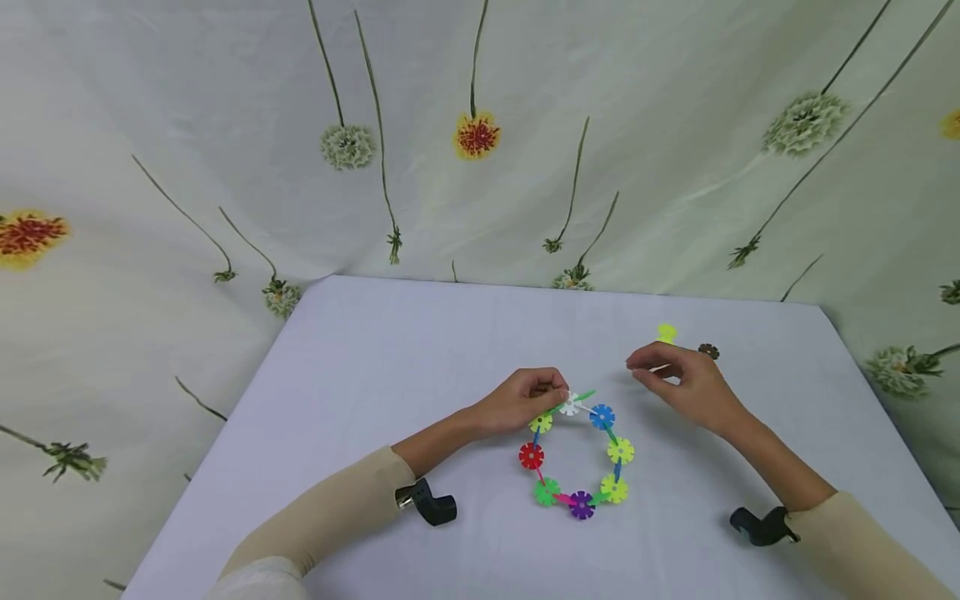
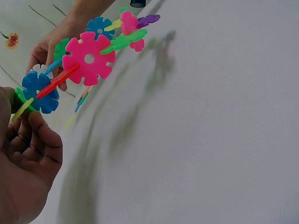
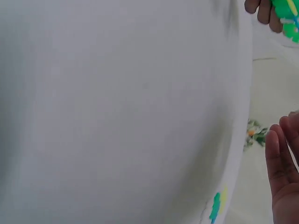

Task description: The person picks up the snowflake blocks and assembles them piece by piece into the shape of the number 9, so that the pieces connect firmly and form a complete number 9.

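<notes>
A ring of interlocking snowflake discs (image 1: 531,456), notched and brightly coloured, hangs over the table with a white disc (image 1: 570,404) at its top. Near that disc, my left hand (image 1: 521,402) pinches the ring between thumb and fingers. Seen from the left wrist, a blue disc (image 2: 40,91) sits right at those fingertips, and a large pink disc (image 2: 88,59) follows along the chain. My right hand (image 1: 693,387) is raised to the right of the ring, thumb and fingers apart with nothing between them. In the right wrist view its fingers (image 3: 278,161) look nearly straight.
Beyond the right hand lie a loose yellow disc (image 1: 667,332) and a brown disc (image 1: 708,351). A white cloth covers the table (image 1: 420,333). Behind it hangs a flower-printed curtain (image 1: 660,192). Black cameras sit on both wrists.
</notes>
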`<action>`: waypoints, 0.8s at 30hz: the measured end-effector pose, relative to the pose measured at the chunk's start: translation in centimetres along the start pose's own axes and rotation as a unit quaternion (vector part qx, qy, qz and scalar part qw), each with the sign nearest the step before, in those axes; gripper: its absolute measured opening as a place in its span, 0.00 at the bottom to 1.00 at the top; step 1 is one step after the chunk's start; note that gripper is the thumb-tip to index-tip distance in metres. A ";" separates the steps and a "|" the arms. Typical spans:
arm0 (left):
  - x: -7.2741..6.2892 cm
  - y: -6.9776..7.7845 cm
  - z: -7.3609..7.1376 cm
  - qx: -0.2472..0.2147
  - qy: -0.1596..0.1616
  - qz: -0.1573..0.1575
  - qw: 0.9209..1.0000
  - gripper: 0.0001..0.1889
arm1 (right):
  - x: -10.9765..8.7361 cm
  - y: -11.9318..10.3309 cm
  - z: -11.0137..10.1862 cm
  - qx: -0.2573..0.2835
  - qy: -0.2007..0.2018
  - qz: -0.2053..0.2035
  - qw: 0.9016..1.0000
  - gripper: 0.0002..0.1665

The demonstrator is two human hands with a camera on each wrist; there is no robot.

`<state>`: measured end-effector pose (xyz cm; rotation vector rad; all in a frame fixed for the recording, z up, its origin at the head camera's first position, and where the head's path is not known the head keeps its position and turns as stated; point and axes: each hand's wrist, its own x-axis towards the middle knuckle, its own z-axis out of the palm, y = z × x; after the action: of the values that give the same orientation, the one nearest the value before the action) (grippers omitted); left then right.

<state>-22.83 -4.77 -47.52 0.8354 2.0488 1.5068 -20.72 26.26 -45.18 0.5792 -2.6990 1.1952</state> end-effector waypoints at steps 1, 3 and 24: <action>0.0 0.0 -0.1 0.000 0.000 0.001 1.000 0.10 | 0.1 0.7 -0.2 -0.007 0.007 0.015 1.000 0.09; -0.1 0.0 -0.2 0.001 0.000 0.001 1.000 0.10 | 0.3 2.0 -0.5 -0.025 0.020 0.044 0.999 0.10; -0.3 -0.2 -0.4 0.000 0.006 0.003 1.000 0.10 | 4.2 5.4 -2.0 -0.180 -0.036 0.214 0.959 0.28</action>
<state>-22.94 -5.28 -47.62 0.8359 2.0558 1.5192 -26.76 29.87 -46.38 -0.0163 -3.0964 0.7202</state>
